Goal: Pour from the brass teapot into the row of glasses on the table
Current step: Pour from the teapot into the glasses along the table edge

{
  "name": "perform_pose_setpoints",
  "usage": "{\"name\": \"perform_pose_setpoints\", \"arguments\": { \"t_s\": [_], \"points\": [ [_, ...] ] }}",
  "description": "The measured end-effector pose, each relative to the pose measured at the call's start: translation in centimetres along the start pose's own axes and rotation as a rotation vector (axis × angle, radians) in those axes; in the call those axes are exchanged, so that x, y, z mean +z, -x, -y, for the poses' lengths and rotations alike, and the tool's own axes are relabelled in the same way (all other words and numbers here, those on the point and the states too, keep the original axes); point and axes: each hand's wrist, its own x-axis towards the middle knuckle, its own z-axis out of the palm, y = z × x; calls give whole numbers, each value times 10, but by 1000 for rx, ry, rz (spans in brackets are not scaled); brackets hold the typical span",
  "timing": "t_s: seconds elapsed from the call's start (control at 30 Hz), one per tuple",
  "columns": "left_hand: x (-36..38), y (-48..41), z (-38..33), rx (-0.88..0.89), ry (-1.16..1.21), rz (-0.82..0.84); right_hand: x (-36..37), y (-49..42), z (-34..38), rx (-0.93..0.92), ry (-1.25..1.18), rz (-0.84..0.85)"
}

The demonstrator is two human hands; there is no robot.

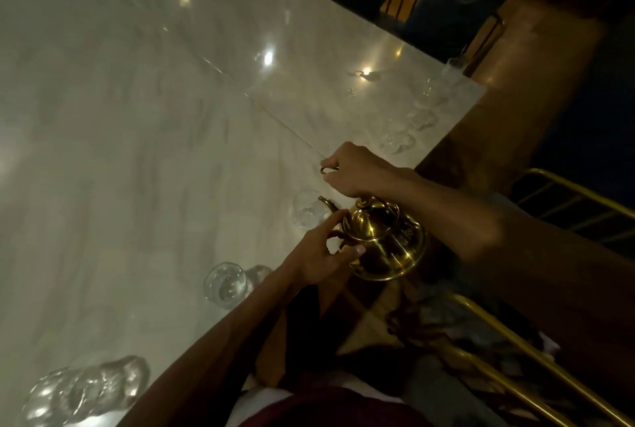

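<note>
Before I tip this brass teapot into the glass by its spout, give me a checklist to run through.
1. Right hand grips the handle of the brass teapot: ok.
2. Left hand touches the pot beside the lid to steady it: ok.
3. Spout points toward the nearest glass: ok.
4. Spout tip above that glass's mouth: cannot tell, they overlap in this view.
5. Nearest glass empty: cannot tell, too dim and blurred.
</note>
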Motion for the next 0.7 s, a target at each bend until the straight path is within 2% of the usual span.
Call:
{"name": "perform_pose_setpoints", "arguments": {
  "t_s": [0.7],
  "points": [
    [1, -6, 1, 8, 70, 12, 7, -31, -4, -8, 86, 73]
  ]
}}
